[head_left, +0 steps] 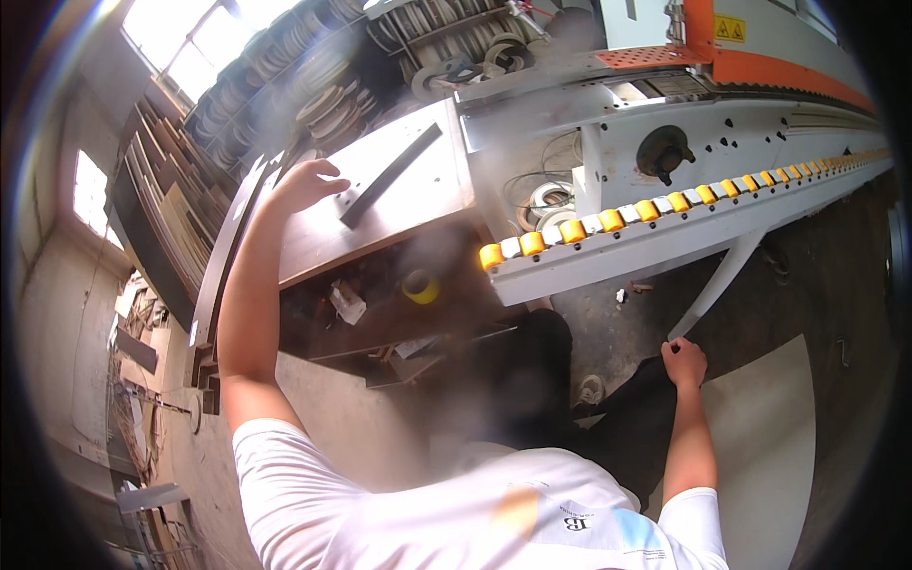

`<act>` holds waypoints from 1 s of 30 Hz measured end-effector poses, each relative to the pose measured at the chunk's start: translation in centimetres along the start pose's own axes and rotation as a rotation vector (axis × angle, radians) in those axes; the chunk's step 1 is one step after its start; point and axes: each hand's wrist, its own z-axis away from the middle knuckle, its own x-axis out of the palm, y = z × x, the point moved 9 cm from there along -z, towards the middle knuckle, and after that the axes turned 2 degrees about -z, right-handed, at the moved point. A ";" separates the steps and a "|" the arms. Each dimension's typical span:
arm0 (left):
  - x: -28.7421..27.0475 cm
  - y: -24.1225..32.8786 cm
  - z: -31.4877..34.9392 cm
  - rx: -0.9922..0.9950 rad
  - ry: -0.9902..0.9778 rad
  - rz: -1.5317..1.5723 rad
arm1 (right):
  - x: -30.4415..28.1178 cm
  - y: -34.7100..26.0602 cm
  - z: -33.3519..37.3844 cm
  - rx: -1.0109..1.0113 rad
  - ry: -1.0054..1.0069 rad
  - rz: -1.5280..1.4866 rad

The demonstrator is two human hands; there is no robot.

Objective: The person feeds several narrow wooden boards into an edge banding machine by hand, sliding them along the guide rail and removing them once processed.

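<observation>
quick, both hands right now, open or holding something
Left hand: open, beside the dark strip.
Right hand: curled; whether it holds anything cannot be told.

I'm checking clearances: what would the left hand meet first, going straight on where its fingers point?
Probably the dark strip lying on the white tabletop, to the right of the left hand; the hand's height is unclear, so it might pass above.
</observation>
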 end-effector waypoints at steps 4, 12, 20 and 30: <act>2.7 -0.4 2.5 -0.010 -0.117 0.179 | -0.1 -0.3 0.2 -0.011 0.018 0.034; 3.1 3.5 5.8 0.168 0.095 0.237 | -0.9 -0.3 1.7 -0.049 0.072 -0.056; 3.8 12.1 3.4 0.453 0.330 0.128 | -1.0 -1.1 1.5 -0.090 0.056 -0.027; 4.6 26.8 -4.3 0.685 0.482 0.051 | -0.7 0.2 1.3 -0.028 0.041 -0.015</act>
